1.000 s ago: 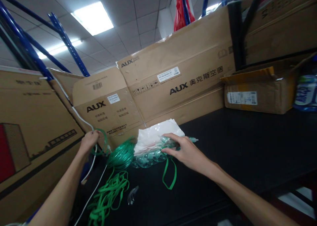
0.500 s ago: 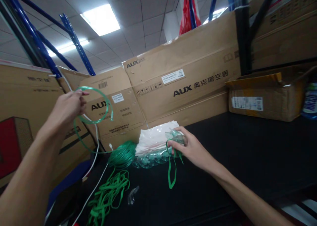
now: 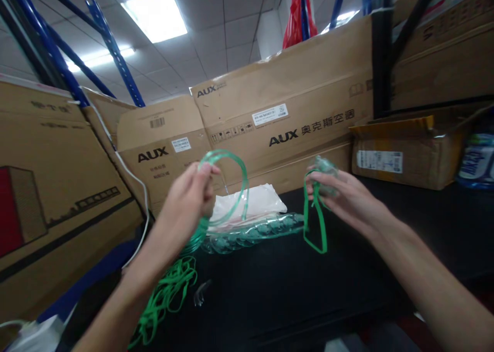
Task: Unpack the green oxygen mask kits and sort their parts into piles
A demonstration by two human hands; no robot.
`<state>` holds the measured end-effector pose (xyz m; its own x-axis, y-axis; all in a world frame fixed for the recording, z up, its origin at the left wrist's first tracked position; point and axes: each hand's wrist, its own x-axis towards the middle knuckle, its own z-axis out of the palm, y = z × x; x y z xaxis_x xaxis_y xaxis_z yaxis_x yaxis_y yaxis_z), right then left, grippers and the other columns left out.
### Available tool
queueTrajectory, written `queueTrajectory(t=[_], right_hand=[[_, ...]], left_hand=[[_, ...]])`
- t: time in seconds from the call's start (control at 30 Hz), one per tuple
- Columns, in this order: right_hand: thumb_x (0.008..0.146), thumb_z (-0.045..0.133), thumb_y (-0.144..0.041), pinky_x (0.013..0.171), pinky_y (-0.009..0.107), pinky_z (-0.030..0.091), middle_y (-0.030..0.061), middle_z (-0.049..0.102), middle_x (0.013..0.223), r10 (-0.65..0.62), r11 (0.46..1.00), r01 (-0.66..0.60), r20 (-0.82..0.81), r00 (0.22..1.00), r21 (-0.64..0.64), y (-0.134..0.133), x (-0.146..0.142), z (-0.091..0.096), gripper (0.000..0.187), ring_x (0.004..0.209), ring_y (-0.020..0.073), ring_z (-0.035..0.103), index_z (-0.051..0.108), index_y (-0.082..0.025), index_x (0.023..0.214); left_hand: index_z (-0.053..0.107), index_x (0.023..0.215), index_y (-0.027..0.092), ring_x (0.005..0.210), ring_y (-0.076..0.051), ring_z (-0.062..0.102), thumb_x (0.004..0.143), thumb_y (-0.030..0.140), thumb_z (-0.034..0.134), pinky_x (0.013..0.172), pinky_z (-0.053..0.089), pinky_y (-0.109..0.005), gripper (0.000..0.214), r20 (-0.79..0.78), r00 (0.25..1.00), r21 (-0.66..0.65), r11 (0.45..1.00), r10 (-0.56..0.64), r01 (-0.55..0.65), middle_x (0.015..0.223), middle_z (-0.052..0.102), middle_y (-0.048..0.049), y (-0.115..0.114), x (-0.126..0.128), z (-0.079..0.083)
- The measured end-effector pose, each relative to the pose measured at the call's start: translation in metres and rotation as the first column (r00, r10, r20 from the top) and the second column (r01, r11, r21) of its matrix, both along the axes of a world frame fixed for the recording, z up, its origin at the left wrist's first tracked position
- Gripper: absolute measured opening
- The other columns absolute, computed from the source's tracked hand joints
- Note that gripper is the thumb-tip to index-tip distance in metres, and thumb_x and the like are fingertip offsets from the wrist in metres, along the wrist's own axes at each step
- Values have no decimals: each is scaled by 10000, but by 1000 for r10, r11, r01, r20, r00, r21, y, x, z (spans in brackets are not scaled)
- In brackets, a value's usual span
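Note:
My left hand is raised over the black table, fingers pinched on a loop of clear green tubing that arcs above it. My right hand is lifted too, closed on a clear plastic mask with a green elastic strap hanging from it. Below and between my hands lies a row of stacked clear masks beside white plastic bags. A coil of green tubing sits partly hidden behind my left hand.
A heap of green straps and a small clear part lie at the table's front left. Large AUX cardboard boxes wall the back and left. An open carton and a bottle stand at the right. A white cable runs down the left.
My left hand swung from the far left toward the middle with the tubing loop. My right hand lifted the mask and strap up off the pile.

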<state>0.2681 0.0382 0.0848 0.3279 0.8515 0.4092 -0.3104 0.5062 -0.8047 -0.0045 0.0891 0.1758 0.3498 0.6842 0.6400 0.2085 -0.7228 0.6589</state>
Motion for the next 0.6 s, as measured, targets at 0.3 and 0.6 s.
queueTrajectory(t=[0.3,0.6], right_hand=[[828,763,-350,520,238,406,-48,572,512,307,908,-29,615,726,-419,-57,21,-39,237,477,116,516,593,-184,821],[890,569,-89,923,284,446,46,708,1109,220,966,-176,962,163,-192,-43,-6,-49,250,1044,199,641,699,-202,1071]], left_hand=[[632,1052,262,921,-225,698,1015,255,471,755,550,-304,165,-709,706,105,988,-2,109,1012,684,-37,-65,-9,-163],[626,1185,266,1094,-225,595,1029,291,496,1033,465,-431,204,-701,713,123,987,10,107,1162,638,-29,-35,-16,-143]])
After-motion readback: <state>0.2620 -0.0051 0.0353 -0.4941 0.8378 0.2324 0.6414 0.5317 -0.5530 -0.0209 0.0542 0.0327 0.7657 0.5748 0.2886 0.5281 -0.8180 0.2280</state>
